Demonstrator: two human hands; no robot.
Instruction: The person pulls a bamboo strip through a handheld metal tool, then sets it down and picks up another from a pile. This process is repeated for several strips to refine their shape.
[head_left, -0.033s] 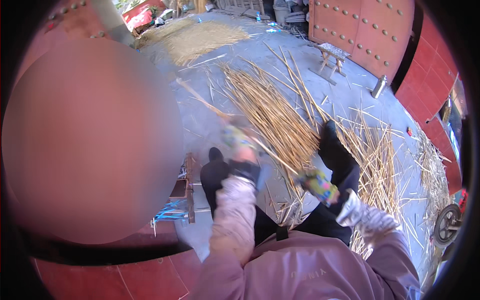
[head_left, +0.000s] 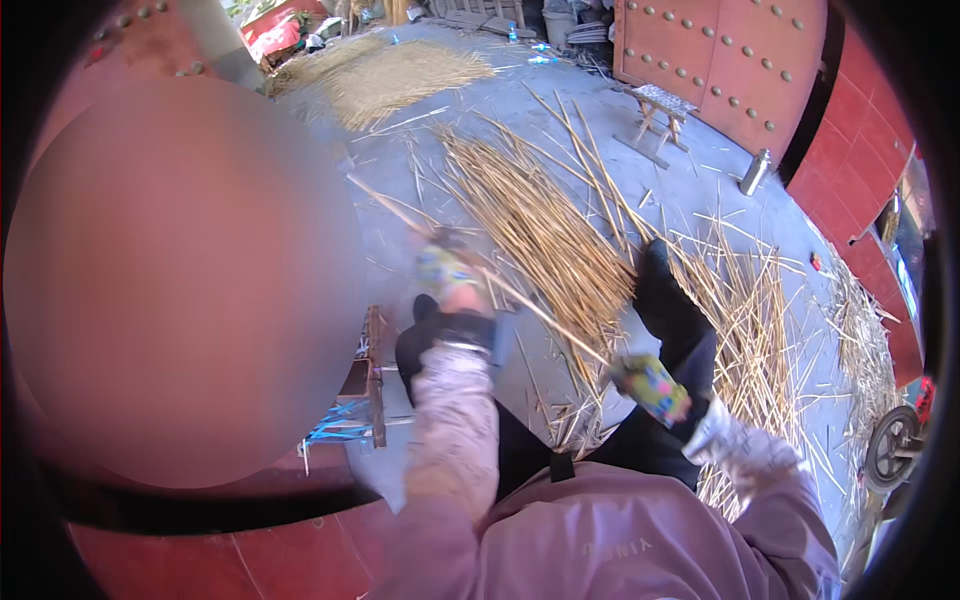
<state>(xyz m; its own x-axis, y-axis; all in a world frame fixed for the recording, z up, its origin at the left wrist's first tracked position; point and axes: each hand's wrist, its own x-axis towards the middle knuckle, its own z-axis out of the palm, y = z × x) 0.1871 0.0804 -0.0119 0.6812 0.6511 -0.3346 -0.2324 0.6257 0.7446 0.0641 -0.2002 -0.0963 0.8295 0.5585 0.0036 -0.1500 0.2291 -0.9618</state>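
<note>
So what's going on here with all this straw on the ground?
A person in a lilac top is seated over a paved yard, holding one long reed stalk between both gloved hands. The left hand grips it further up, the right hand nearer its lower end. A large pile of reeds lies ahead of their legs, with more scattered to the right. A small wooden stool and a metal flask stand by the red door.

Place: outdoor yard, a rural work area.
Ground: grey concrete (head_left: 600, 70), lit by sun.
Material: long dry reeds (head_left: 540, 230) spread in heaps, straw pile (head_left: 400, 75) further back.
Surroundings: red studded gate (head_left: 720, 50), small wooden stool (head_left: 655, 115), metal flask (head_left: 755, 172).
</note>
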